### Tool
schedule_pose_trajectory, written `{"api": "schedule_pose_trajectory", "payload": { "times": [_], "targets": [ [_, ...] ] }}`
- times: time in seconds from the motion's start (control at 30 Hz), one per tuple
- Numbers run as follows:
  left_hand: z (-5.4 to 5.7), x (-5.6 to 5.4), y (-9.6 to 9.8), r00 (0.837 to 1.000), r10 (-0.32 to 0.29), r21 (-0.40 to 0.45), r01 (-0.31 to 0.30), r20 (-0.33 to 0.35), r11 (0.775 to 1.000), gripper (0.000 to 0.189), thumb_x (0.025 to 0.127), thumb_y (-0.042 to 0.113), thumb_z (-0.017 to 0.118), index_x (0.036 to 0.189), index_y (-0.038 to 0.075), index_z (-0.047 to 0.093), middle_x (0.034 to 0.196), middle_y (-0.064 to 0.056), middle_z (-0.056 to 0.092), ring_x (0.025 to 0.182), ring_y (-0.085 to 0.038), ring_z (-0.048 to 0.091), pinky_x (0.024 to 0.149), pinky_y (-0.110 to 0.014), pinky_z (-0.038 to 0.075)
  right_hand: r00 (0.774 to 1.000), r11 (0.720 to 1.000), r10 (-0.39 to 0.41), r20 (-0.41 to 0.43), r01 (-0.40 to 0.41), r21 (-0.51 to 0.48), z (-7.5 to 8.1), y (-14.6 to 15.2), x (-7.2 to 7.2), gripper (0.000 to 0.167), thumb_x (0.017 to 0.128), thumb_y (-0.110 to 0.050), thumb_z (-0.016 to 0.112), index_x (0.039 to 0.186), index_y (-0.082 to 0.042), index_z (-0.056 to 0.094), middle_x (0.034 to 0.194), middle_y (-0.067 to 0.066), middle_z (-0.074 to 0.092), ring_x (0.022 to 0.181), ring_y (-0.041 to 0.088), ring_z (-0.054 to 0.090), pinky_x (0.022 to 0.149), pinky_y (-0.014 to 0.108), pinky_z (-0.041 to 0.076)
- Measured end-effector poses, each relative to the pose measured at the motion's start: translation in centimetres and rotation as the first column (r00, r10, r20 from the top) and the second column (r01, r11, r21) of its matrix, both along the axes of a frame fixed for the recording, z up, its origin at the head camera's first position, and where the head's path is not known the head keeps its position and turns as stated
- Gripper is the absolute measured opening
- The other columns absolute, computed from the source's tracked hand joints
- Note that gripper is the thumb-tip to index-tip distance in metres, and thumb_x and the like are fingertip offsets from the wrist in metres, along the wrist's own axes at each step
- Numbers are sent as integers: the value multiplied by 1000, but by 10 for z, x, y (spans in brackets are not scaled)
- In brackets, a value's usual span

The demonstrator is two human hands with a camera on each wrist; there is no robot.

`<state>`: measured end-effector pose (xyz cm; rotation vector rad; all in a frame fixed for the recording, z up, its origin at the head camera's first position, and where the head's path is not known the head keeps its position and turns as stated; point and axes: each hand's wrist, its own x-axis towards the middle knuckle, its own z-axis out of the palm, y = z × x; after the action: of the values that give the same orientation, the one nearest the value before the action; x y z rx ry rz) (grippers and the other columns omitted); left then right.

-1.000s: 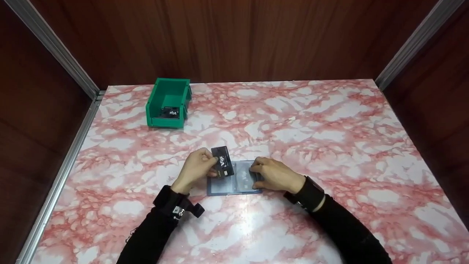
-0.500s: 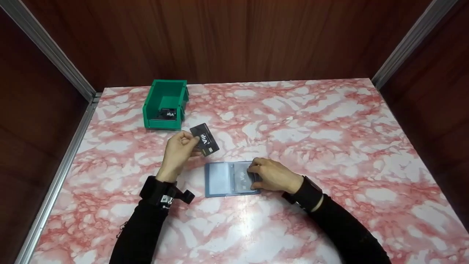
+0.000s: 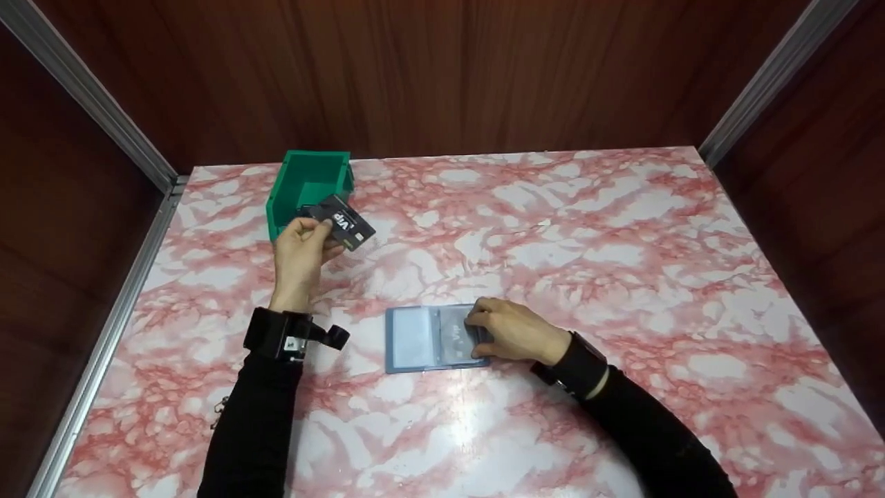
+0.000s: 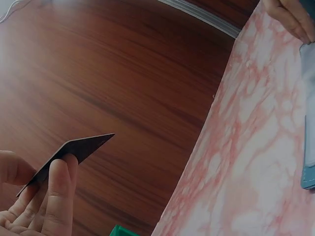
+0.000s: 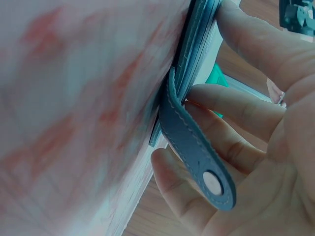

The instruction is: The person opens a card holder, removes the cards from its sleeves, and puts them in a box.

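A black card [image 3: 349,225] with "Vip" lettering is pinched between the thumb and fingers of my left hand [image 3: 296,266], raised in front of the green bin [image 3: 314,169]. In the left wrist view the card [image 4: 81,147] shows nearly edge-on. A blue card holder [image 3: 413,337] lies spread on the table, a dark card showing faintly through its right clear sleeve. My right hand [image 3: 522,332] grips the holder's right edge. The right wrist view shows its strap [image 5: 189,140] with a metal snap sticking out beside the fingers. My left hand and its card partly hide the bin's front.
The bin stands at the back left of the red-and-white marbled table [image 3: 588,242]. Dark wood panels [image 3: 442,76] rise behind and at both sides, with metal rails [image 3: 104,104] along the corners.
My left hand has moved up and left with the card, from over the card holder to the bin's front. The holder's left sleeve has come into full view. My right hand stays in place.
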<state>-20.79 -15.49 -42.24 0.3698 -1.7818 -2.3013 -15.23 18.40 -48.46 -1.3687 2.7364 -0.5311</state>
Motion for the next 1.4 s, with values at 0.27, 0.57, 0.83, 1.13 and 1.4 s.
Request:
{"api": "schedule_pose_trajectory", "payload": {
  "times": [0.27,0.57,0.83,1.13,1.4],
  "targets": [
    [9,-24,-16,994,113,99,-112,1,989,14,106,5,61,96,3,52,75,0,69,60,-6,67,63,-18,59,1000,1000,0,10,0,0,1,0,0,41,84,-24,91,113,-1,76,104,10,65,89,25,65,79,40,58],
    [5,-49,-35,972,225,304,-235,67,923,13,105,4,64,97,-1,55,90,-9,64,64,-11,62,64,-19,60,1000,1000,12,13,-12,-7,1,0,-1,38,84,-23,91,112,-2,76,102,9,64,86,23,63,77,39,56],
    [-10,-62,-46,959,258,317,-281,114,906,13,105,3,63,95,-1,55,89,-8,64,62,-11,64,64,-18,60,999,1000,4,32,-4,3,3,0,0,39,85,-25,91,113,-2,75,104,10,64,86,24,63,78,40,56],
    [-27,-67,-49,951,260,274,-299,169,914,13,104,4,65,96,2,55,94,-6,60,65,-11,65,66,-18,60,999,1000,-6,43,5,21,3,-1,-1,39,86,-25,90,114,-2,76,104,10,65,87,24,63,78,40,56],
    [-39,-71,-48,947,253,230,-296,198,927,12,105,5,64,99,3,54,94,-8,60,67,-11,65,69,-18,60,1000,1000,1,18,-1,9,1,0,-1,39,84,-24,91,112,-1,76,103,10,65,87,25,65,78,39,57]
  ]
}}
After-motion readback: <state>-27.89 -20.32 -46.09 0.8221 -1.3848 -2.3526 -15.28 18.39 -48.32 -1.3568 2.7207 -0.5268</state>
